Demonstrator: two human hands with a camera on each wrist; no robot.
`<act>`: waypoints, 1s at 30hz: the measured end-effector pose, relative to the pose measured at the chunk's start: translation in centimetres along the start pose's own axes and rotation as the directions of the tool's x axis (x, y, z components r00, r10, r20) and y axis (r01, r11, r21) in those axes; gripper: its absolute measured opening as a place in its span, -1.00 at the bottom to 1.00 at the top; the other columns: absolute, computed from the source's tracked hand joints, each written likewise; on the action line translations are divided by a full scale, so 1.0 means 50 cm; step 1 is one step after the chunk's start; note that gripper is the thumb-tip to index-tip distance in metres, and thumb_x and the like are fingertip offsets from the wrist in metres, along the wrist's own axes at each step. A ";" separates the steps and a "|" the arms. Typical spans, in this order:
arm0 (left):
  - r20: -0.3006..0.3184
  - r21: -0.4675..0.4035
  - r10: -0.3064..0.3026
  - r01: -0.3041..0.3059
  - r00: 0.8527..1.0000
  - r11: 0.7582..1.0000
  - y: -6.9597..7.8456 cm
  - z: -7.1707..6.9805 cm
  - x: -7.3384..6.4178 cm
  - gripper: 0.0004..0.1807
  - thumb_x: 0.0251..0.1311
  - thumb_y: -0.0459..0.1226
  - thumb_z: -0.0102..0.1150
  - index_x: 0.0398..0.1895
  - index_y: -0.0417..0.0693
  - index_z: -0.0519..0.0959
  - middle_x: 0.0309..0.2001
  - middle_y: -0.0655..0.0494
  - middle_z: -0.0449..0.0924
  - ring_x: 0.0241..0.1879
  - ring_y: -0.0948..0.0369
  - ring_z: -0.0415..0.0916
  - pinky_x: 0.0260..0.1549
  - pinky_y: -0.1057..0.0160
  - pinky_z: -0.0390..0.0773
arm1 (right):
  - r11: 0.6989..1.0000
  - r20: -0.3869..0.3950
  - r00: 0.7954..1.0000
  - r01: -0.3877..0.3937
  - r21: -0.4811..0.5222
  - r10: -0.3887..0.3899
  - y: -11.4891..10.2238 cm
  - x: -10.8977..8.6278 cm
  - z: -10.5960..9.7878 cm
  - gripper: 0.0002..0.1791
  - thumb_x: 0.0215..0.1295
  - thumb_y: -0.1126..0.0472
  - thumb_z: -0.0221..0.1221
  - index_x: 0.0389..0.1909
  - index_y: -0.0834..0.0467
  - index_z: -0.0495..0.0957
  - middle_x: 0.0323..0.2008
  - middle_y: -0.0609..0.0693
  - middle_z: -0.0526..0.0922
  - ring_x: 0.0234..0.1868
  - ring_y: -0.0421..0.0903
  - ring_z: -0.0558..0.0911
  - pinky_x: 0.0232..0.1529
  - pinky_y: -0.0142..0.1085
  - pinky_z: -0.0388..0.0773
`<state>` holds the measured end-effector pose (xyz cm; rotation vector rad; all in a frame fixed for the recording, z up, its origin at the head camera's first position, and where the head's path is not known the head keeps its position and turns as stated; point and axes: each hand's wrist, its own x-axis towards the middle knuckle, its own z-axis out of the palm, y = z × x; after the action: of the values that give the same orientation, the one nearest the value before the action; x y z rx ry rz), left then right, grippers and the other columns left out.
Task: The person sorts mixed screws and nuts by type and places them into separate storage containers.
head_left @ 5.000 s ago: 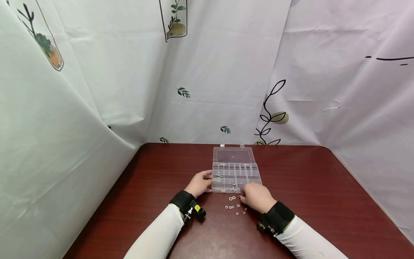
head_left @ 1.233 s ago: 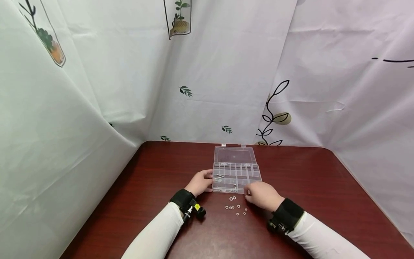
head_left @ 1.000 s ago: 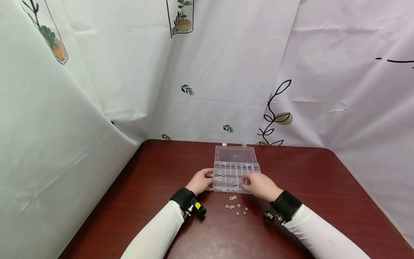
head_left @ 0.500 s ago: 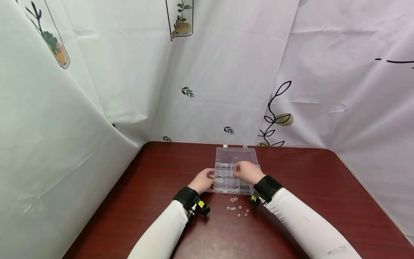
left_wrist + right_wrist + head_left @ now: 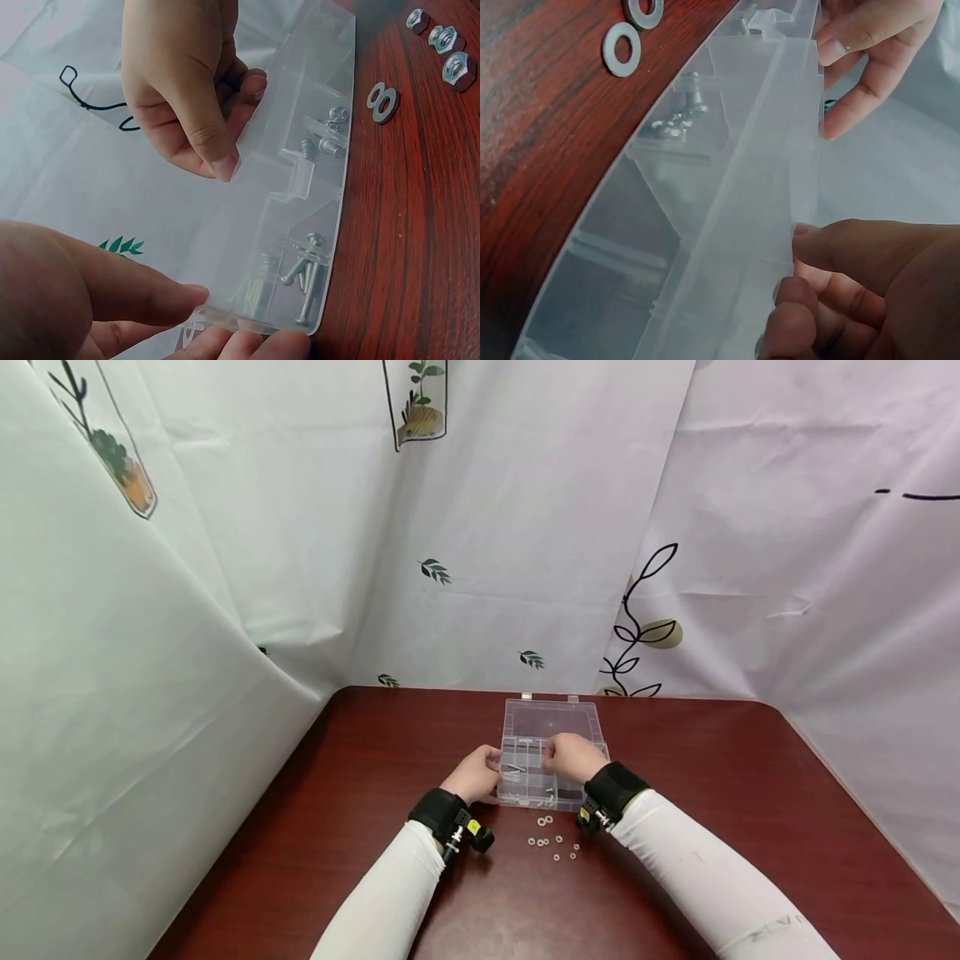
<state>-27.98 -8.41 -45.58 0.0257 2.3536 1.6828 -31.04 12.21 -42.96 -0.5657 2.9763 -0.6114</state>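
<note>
A clear plastic compartment box (image 5: 528,781) lies with its lid (image 5: 555,720) folded back. My left hand (image 5: 474,775) holds its left end, thumb on the rim and fingers against the side. Over the box's middle compartments is my right hand (image 5: 576,758); its thumb and curled fingers are at a clear plastic edge in the right wrist view, and whether they pinch it is unclear. Long screws (image 5: 304,277) sit in the compartment by my left hand. Short screws (image 5: 679,120) lie in another front compartment. The right hand covers part of the box's right side.
In front of the box, flat washers (image 5: 382,103) and several hex nuts (image 5: 458,71) lie loose on the dark red wooden table (image 5: 420,718). White printed cloth (image 5: 480,568) hangs behind the table and at both sides.
My right hand has moved from the front right edge of the box up and leftward over its middle compartments. The left hand keeps its hold, and the loose nuts and washers lie as before.
</note>
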 end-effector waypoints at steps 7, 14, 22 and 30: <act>-0.011 -0.006 -0.003 0.003 1.000 1.000 0.009 -0.001 -0.002 -0.45 0.23 -0.55 0.05 0.33 -0.26 0.32 0.03 -0.18 0.38 -0.13 0.02 0.48 -0.39 0.08 0.72 | 1.000 0.000 1.000 -0.002 -0.004 0.002 0.000 0.004 -0.009 -0.79 0.23 0.23 0.27 -0.58 0.09 0.54 -0.59 -0.10 0.51 -0.54 -0.12 0.44 -0.44 -0.27 0.40; -0.022 -0.002 -0.010 0.010 1.000 1.000 0.002 0.006 -0.001 -0.43 0.21 -0.55 0.04 0.32 -0.25 0.32 0.00 -0.17 0.39 -0.17 0.04 0.47 -0.45 0.10 0.71 | 1.000 -0.015 1.000 -0.005 0.026 0.006 -0.007 -0.017 -0.010 -0.78 0.29 0.16 0.27 -0.54 0.07 0.54 -0.59 -0.08 0.49 -0.57 -0.13 0.41 -0.52 -0.29 0.32; -0.025 0.008 0.000 0.001 1.000 1.000 -0.002 0.010 0.002 -0.44 0.22 -0.54 0.04 0.33 -0.24 0.32 0.00 -0.17 0.40 -0.16 0.03 0.48 -0.46 0.11 0.72 | 0.999 -0.072 0.996 0.048 0.016 -0.046 -0.026 -0.071 -0.036 -0.83 0.31 0.09 0.28 -0.45 0.02 0.56 -0.58 -0.13 0.50 -0.57 -0.16 0.42 -0.54 -0.29 0.35; -0.021 0.003 0.018 -0.018 1.000 1.000 -0.004 0.006 -0.001 -0.43 0.20 -0.55 0.03 0.33 -0.28 0.31 0.00 -0.19 0.39 -0.20 0.04 0.47 -0.46 0.09 0.72 | 0.987 -0.031 0.988 0.148 -0.058 -0.150 -0.011 -0.145 -0.045 -0.82 0.19 0.17 0.32 -0.51 -0.05 0.51 -0.61 -0.21 0.44 -0.57 -0.23 0.38 -0.53 -0.30 0.35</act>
<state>-27.84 -8.19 -45.85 0.0298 2.3778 1.6954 -24.35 15.21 -40.83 -0.7957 3.0120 -0.5553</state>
